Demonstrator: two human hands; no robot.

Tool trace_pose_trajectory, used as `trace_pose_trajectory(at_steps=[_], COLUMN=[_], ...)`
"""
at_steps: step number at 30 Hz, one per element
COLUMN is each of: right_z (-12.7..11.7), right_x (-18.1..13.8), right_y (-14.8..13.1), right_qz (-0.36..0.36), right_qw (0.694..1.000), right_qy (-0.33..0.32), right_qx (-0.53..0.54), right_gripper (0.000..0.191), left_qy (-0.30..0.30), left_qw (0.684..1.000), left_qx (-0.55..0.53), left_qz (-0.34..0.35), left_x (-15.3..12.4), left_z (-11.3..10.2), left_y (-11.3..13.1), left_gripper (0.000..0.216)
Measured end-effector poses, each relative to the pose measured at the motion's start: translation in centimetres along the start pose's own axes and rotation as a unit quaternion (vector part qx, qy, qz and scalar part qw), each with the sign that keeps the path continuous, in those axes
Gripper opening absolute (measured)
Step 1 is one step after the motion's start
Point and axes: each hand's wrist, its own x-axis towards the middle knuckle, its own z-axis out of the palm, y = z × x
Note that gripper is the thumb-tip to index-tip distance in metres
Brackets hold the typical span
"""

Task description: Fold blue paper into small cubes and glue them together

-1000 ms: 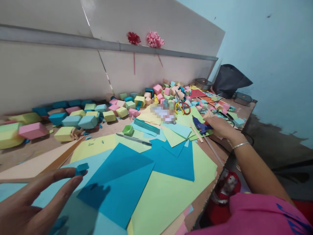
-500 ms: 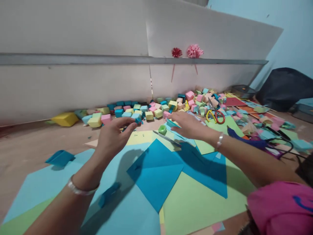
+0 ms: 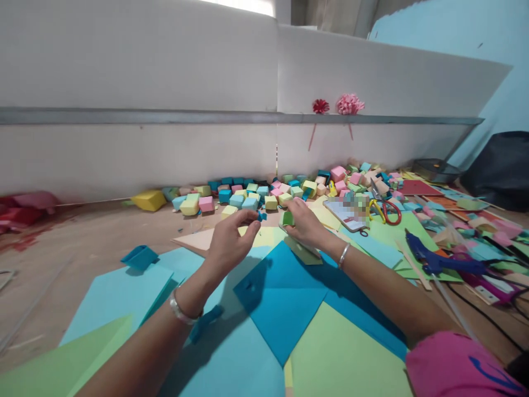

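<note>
Head view: near the worktop's (image 3: 88,234) front edge, a blue sheet (image 3: 285,309) is lying over paler sheets (image 3: 351,353). Toward the right edge, a glue gun (image 3: 430,257) is resting, apparently to leave both hands free. The left hand (image 3: 231,236) is pinching a blue scrap (image 3: 262,216), likely because it is so small. The right hand (image 3: 308,225) seems to be gripping a green box (image 3: 288,219), though it is covering part of it. Boxes (image 3: 250,203) are lining the back edge, presumably sparing the middle.
</note>
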Motion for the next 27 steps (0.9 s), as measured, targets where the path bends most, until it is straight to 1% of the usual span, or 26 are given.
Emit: trace_pose_trajectory(at_steps=[3, 7, 11, 16, 18, 20, 22, 25, 27], right_z=[-0.5, -0.6, -0.3, -0.1, 0.0, 0.1, 0.4, 0.9, 1.0], right_x=[-0.3, -0.8, -1.3, -1.6, -1.7, -1.7, -1.8, -1.8, -1.8], right_y=[-1.2, -2.8, -3.6, -4.1, -4.3, -4.4, -4.4, -4.2, -4.2], right_qz=[-0.056, -0.07, -0.061, -0.014, -0.002, 0.005, 0.016, 0.035, 0.048], right_qw=[0.995, 0.985, 0.983, 0.982, 0.979, 0.975, 0.968, 0.95, 0.932], right_qy=[0.027, 0.04, 0.048, 0.055, 0.049, 0.044, 0.048, 0.05, 0.043], right_qx=[0.084, 0.15, 0.166, 0.179, 0.197, 0.219, 0.244, 0.305, 0.356], right_gripper=[0.035, 0.034, 0.036, 0.043, 0.043, 0.041, 0.044, 0.052, 0.052], left_qy=[0.025, 0.025, 0.046, 0.089, 0.096, 0.1, 0.105, 0.115, 0.121], left_qw=[0.998, 0.99, 0.977, 0.933, 0.925, 0.924, 0.922, 0.904, 0.888], left_qx=[0.041, 0.1, 0.148, 0.231, 0.245, 0.25, 0.263, 0.306, 0.337], left_qz=[0.05, 0.092, 0.149, 0.262, 0.275, 0.271, 0.266, 0.276, 0.289], left_x=[-0.3, -0.7, -1.1, -1.5, -1.6, -1.7, -1.7, -1.7, -1.7], left_z=[0.3, 0.6, 1.0, 1.4, 1.4, 1.4, 1.3, 1.2, 1.2], left_y=[0.0, 0.5, 0.8, 0.9, 0.9, 1.0, 1.0, 1.1, 1.0], left_gripper=[0.015, 0.016, 0.016, 0.013, 0.012, 0.012, 0.012, 0.014, 0.014])
